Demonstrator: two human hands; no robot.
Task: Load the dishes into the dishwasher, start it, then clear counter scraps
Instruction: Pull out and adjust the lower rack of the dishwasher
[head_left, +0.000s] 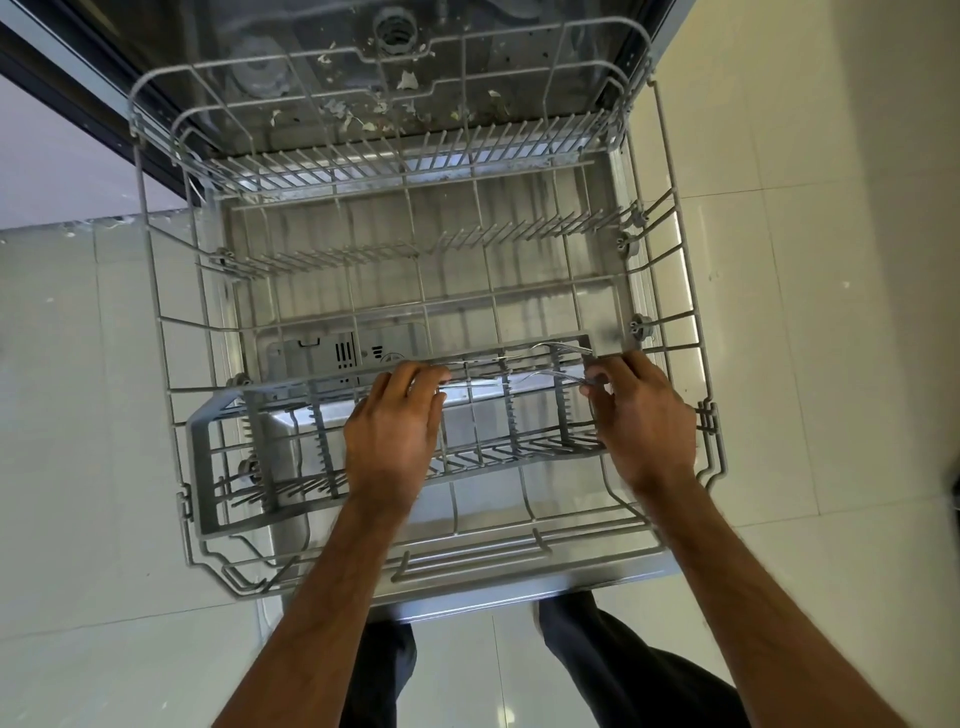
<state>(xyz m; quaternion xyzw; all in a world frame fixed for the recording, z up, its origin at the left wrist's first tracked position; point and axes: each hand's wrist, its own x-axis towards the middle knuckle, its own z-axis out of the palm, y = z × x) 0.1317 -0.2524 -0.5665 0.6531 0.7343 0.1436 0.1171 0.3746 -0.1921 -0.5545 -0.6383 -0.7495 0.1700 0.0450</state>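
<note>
The grey wire lower rack (171, 364) is pulled out over the open dishwasher door (519, 587). A grey cutlery basket (223, 457) lies along the rack's front. My left hand (392, 431) rests on the basket's far rim near its middle, fingers curled over the wire. Over the basket's right end, my right hand (641, 415) pinches thin metal cutlery (558, 347), forks by the look of them, their tips pointing left above the basket. How many pieces there are is unclear.
Food scraps (408, 80) litter the dishwasher tub floor behind the rack. Pale floor tiles (78, 415) surround the door on both sides. My legs in dark trousers (623, 670) stand right behind the door's front edge.
</note>
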